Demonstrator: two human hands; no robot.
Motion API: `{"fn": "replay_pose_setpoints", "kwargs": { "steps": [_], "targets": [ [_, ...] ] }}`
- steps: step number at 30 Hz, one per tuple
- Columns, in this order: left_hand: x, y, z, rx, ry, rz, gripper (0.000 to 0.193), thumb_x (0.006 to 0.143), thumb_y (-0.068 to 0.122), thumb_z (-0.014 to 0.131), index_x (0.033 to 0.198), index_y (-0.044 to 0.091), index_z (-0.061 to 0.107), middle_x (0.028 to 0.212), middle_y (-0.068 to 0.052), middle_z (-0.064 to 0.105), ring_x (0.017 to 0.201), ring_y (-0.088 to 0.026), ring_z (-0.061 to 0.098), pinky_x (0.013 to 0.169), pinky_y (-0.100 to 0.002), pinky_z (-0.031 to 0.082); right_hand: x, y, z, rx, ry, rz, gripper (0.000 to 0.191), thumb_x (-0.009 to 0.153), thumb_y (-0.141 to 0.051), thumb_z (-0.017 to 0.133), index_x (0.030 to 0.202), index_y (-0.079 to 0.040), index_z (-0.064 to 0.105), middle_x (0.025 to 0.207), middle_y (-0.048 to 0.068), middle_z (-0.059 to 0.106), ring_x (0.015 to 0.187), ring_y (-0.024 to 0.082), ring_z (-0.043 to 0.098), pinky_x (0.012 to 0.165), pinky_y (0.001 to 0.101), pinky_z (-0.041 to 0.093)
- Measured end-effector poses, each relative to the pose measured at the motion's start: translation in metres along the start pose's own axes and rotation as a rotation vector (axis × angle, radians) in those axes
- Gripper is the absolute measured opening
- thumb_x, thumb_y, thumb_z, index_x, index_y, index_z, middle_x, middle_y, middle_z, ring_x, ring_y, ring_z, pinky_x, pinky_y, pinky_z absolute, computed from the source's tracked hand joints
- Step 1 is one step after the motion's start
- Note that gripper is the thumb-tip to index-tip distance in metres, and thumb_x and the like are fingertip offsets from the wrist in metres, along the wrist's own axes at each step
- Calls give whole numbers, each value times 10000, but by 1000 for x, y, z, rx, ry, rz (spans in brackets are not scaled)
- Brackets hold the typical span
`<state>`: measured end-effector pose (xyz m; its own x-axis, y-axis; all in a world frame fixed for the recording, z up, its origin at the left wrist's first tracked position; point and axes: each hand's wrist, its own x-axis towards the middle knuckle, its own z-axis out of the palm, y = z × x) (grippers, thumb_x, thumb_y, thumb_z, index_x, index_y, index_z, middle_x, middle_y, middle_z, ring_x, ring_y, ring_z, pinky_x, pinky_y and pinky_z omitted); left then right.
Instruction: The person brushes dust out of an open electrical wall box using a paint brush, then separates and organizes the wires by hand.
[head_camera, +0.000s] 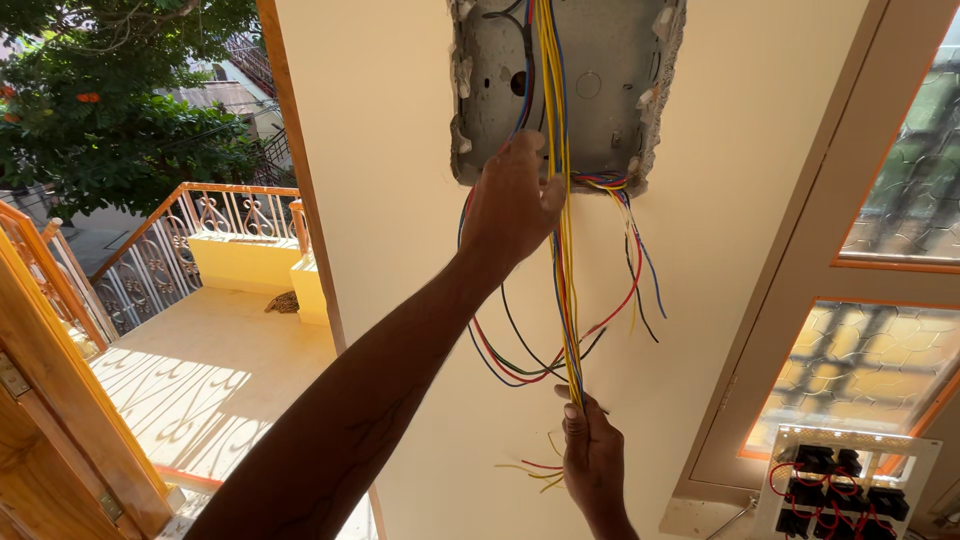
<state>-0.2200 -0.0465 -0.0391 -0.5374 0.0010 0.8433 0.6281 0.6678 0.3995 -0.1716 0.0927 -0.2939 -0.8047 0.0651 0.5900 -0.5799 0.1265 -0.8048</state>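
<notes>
Wires dominate the view: a bundle of thin plastic-coated wires (560, 250), mostly yellow with blue, red and black strands, hangs straight down out of a grey metal wall box (610, 90) that sits recessed in a smooth cream plaster wall (400, 150), the cut edge of the plaster rough and crumbly around the opening. The left hand (512, 205), arm stretched upward, rests against the bundle just below the box, its thumb pressed to the yellow strands; how far its grip closes around them cannot be told from behind. The right hand (590, 455), lower down, has its grip pinched on the bundle's lower end, fingertips clenched on the yellow wires, with short loose ends sticking out to its left. Other red, blue and black strands loop loosely out to either side between the two hands. At the lower right a white rectangular switch plate (850, 480) shows black switch backs linked by red wire, beside a frosted patterned-glass window in an orange frame (890, 350).
</notes>
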Motion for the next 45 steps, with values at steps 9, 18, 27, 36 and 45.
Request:
{"fn": "replay_pose_setpoints", "kwargs": {
  "steps": [9,18,27,36,45],
  "targets": [
    [64,34,15,-950,30,-182,377,957,38,541,1308,-98,508,1214,-270,715,1042,-313,778,879,-411,656,-26,-9,2,109,-12,146,493,981,-307,577,1384,-26,625,596,-18,484,540,71,442,506,248,401],
    [57,-8,5,-850,-311,-34,396,985,31,578,1367,-50,517,1319,-240,676,1204,-288,713,1033,-383,592,-12,52,-39,-508,-655,-41,587,954,-338,620,1480,-126,471,1223,87,760,1262,257,628,1076,449,459],
    [80,-50,11,-773,-208,-34,260,999,157,723,1136,-58,677,960,-86,775,883,-113,686,814,-282,556,94,-72,-191,-1092,-529,-88,515,890,-257,735,1399,-260,655,1329,2,746,1227,170,706,1074,359,551],
    [83,-74,18,-1022,-247,-78,174,950,100,701,1081,1,643,944,-58,758,849,-92,704,785,-241,575,237,-212,-38,-124,-80,-529,347,1037,-203,667,1254,67,639,1091,134,751,1031,184,740,898,325,606],
    [90,-93,30,-996,-139,-33,317,975,307,683,910,-2,651,850,-27,595,784,-88,525,747,-267,460,322,-135,20,94,-100,-374,387,1071,-339,666,1061,35,763,870,57,667,753,82,538,669,248,453]
  ]
}}
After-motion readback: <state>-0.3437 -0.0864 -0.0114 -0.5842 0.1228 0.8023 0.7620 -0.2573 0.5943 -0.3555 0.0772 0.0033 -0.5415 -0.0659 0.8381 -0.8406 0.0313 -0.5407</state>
